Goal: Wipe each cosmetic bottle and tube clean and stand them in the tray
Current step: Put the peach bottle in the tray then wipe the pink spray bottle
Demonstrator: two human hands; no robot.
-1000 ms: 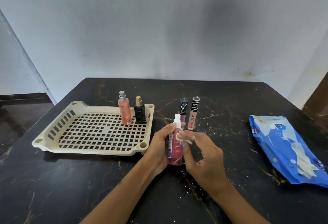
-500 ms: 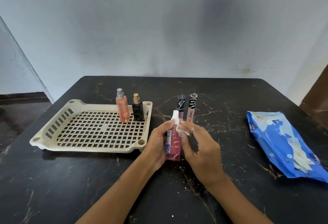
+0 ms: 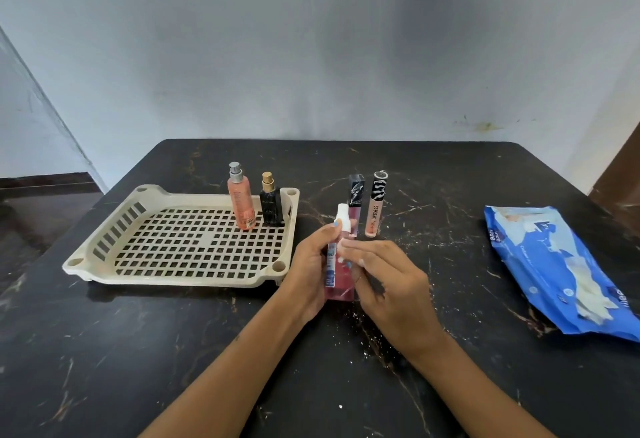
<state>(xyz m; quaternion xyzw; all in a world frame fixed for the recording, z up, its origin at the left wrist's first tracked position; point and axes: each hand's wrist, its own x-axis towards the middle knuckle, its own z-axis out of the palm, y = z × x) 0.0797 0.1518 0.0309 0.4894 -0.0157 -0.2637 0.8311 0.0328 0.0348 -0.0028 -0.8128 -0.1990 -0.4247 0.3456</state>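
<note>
Head view: pink spray bottle stood upright, long axis vertical, above table, between hands. Left hand curled round its body; right hand fingers pressed white wipe on neck. Tray lay left, nearer left hand.

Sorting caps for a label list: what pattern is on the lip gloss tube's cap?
Black-and-white zebra-like stripes on the lip gloss tube cap, seen in the head view.

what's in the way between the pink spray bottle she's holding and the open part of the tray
Nothing visible except the tray's own right wall. The pink spray bottle, held by the left hand, sits just right of it. The orange bottle and black bottle stand in the far right corner, leaving the near grid free.
</note>
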